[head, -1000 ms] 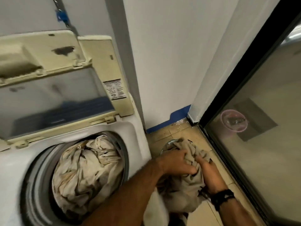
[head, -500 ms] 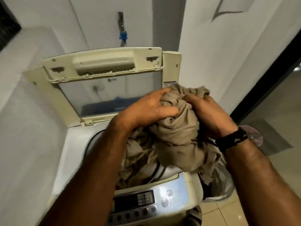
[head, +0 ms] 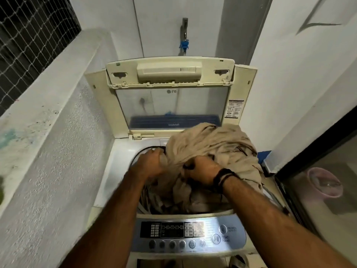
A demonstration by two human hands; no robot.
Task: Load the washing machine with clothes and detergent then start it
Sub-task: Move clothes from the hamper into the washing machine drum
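- Nearest: silver-blue control panel [head: 190, 234] of the white top-loading washing machine [head: 119, 161], untouched.
- Above it: left hand [head: 152, 165] and right hand [head: 202, 170], each with grip clamped on the bulky beige crumpled cloth bundle [head: 208, 147], partly in the drum, partly heaped over its right rim.
- Best pressed down toward the drum's centre, trailing folds tucked in off the rim.
- Farthest: cream glass-paned lid [head: 170, 88], propped open.

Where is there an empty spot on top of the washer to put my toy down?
The white top left of the tub, beside the grey wall, is bare. The tub is crowded: beige clothes bulge over its right rim, gripped by the left hand and right hand. The button panel is bare too.
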